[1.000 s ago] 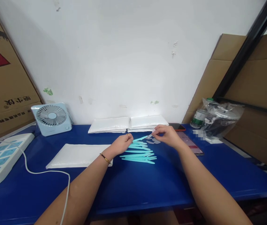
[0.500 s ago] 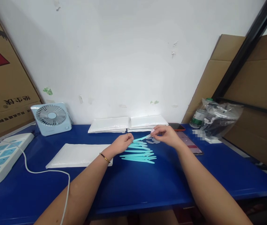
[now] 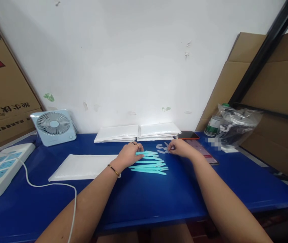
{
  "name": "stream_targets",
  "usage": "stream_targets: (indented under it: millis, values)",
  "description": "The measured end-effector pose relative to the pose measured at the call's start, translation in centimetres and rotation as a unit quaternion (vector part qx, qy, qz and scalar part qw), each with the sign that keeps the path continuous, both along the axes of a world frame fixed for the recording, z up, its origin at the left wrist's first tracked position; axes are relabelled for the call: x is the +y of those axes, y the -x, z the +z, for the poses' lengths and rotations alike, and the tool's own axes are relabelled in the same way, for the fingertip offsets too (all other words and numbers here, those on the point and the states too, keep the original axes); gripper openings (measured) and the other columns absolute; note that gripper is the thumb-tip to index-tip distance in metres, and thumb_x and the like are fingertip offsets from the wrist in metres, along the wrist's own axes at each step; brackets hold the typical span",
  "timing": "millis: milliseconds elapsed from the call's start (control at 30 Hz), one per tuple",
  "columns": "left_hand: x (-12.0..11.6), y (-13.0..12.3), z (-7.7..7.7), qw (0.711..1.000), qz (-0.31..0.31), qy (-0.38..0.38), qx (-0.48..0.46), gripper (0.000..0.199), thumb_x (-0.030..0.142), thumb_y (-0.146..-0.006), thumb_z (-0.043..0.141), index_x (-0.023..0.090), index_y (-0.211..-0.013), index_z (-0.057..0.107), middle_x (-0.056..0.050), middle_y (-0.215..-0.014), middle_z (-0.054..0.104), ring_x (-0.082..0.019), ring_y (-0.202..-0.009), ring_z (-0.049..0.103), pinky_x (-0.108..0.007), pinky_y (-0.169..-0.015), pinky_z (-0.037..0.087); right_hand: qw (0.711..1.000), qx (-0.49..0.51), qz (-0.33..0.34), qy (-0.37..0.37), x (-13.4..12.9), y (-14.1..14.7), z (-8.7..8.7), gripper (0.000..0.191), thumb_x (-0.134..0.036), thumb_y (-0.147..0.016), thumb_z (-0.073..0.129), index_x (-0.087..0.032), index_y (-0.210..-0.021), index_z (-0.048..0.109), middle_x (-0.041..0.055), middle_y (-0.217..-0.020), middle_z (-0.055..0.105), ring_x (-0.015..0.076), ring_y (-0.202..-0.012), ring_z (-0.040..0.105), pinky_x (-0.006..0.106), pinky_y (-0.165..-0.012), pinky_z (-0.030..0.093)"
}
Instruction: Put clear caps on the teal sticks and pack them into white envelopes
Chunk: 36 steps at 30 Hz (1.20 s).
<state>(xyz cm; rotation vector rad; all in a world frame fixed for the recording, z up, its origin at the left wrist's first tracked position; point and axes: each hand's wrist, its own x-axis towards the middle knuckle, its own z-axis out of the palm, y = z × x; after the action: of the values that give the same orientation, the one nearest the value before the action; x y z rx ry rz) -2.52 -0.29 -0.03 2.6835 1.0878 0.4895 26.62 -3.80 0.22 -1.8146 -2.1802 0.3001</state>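
Note:
Several slim turquoise eyebrow razors (image 3: 149, 165) lie in a loose row on the blue table, handles mostly to the left. My left hand (image 3: 131, 153) is at the far left end of the row, its thumb and fingers closed on the handle of the farthest razor (image 3: 147, 153). My right hand (image 3: 180, 148) is beside a small scatter of clear plastic blade covers (image 3: 161, 151). Its fingertips are pinched together on one clear cover (image 3: 168, 149), partly hidden by the fingers.
A white padded envelope (image 3: 80, 167) lies left of the razors, partly under my left wrist. Two envelope stacks (image 3: 117, 132) stand by the wall. A fan (image 3: 54, 126), power strip (image 3: 9, 168) and cable are left; phones (image 3: 202, 152), a bottle (image 3: 212, 125) and plastic bag (image 3: 240, 128) are right.
My left hand has brought a razor down to the far end of the row. My right hand has come away from that razor and lowered to the clear covers.

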Motion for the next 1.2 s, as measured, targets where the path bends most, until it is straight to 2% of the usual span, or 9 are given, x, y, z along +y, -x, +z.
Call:
stream_targets:
  millis: [133,333,467,533,633,767,1067,1133,1200]
  values:
    - [-0.7,-0.5,0.1,0.995,-0.075,0.029,0.06,0.021,0.04,-0.074,0.059,0.024,-0.086,0.065,-0.001,-0.088,0.062,-0.016,-0.08,0.057,-0.024,-0.065,0.038,0.999,-0.01,-0.02,0.038,0.3,0.2,-0.6,0.012,-0.017,-0.066,0.062,-0.018,-0.076,0.068,0.0041,-0.08,0.069,0.0161,-0.071,0.06,0.021,-0.06,0.041]
    - [-0.7,-1.1,-0.3,0.994,-0.059,-0.007,0.09,0.013,0.029,-0.077,0.054,0.021,-0.079,0.064,-0.002,-0.078,0.065,-0.015,-0.069,0.057,-0.024,-0.059,0.036,0.998,0.018,-0.009,0.058,-0.6,0.7,0.5,0.007,-0.018,-0.065,0.061,-0.017,-0.072,0.064,0.0047,-0.075,0.066,0.0156,-0.066,0.058,0.022,-0.056,0.041]
    - [-0.2,-1.2,-0.7,0.993,-0.054,-0.055,0.09,0.018,0.022,-0.078,0.047,0.02,-0.074,0.064,-0.005,-0.071,0.064,-0.017,-0.063,0.056,-0.025,-0.057,0.035,0.984,0.146,0.057,0.087,-1.5,1.2,1.4,0.008,-0.02,-0.066,0.06,-0.017,-0.073,0.061,0.0014,-0.065,0.063,0.0141,-0.058,0.058,0.022,-0.052,0.042]
    - [-0.1,-1.1,-0.8,0.994,-0.058,-0.05,0.084,0.017,0.022,-0.077,0.047,0.02,-0.073,0.064,-0.004,-0.07,0.064,-0.017,-0.062,0.055,-0.025,-0.056,0.034,0.974,0.185,0.079,0.108,-1.5,1.4,1.4,0.008,-0.021,-0.065,0.061,-0.017,-0.072,0.061,0.0005,-0.062,0.062,0.0141,-0.056,0.059,0.022,-0.052,0.043]
    - [0.0,-1.0,-0.8,0.994,-0.06,-0.043,0.079,0.019,0.024,-0.079,0.046,0.02,-0.074,0.064,-0.005,-0.072,0.064,-0.016,-0.063,0.055,-0.025,-0.056,0.033,0.971,0.191,0.078,0.119,-1.2,1.4,0.8,0.008,-0.021,-0.063,0.064,-0.016,-0.07,0.062,0.0002,-0.057,0.061,0.0148,-0.053,0.059,0.023,-0.051,0.044]
    - [-0.2,-0.9,-0.4,0.994,-0.059,-0.038,0.083,0.021,0.026,-0.081,0.045,0.019,-0.076,0.064,-0.005,-0.074,0.065,-0.016,-0.063,0.055,-0.025,-0.056,0.033,0.974,0.172,0.088,0.117,-0.6,1.8,0.1,0.008,-0.022,-0.064,0.064,-0.016,-0.07,0.064,0.0004,-0.056,0.062,0.0151,-0.053,0.06,0.023,-0.051,0.044]
    - [-0.3,-0.8,-0.2,0.994,-0.07,-0.025,0.076,0.02,0.025,-0.082,0.046,0.019,-0.076,0.064,-0.005,-0.076,0.065,-0.017,-0.067,0.056,-0.025,-0.06,0.035,0.975,0.163,0.119,0.089,-0.6,4.6,-0.2,0.014,-0.029,-0.069,0.064,-0.017,-0.075,0.066,0.0002,-0.059,0.063,0.0146,-0.054,0.061,0.023,-0.053,0.045]
    - [-0.5,-0.7,0.2,0.997,-0.051,-0.01,0.062,0.018,0.027,-0.081,0.048,0.02,-0.08,0.064,-0.004,-0.078,0.065,-0.017,-0.07,0.056,-0.025,-0.06,0.035,0.977,0.163,0.109,0.088,-0.5,4.3,-0.2,0.016,-0.031,-0.072,0.061,-0.016,-0.077,0.066,0.001,-0.062,0.064,0.0141,-0.054,0.06,0.023,-0.052,0.044]
    - [-0.8,-0.5,0.8,0.998,-0.05,0.01,0.029,0.019,0.035,-0.079,0.053,0.021,-0.087,0.064,-0.004,-0.081,0.064,-0.017,-0.073,0.056,-0.024,-0.059,0.035,0.985,0.147,0.077,0.052,-0.2,3.7,-0.4,0.017,-0.031,-0.075,0.058,-0.017,-0.076,0.066,0.0015,-0.063,0.063,0.0134,-0.054,0.058,0.022,-0.052,0.041]
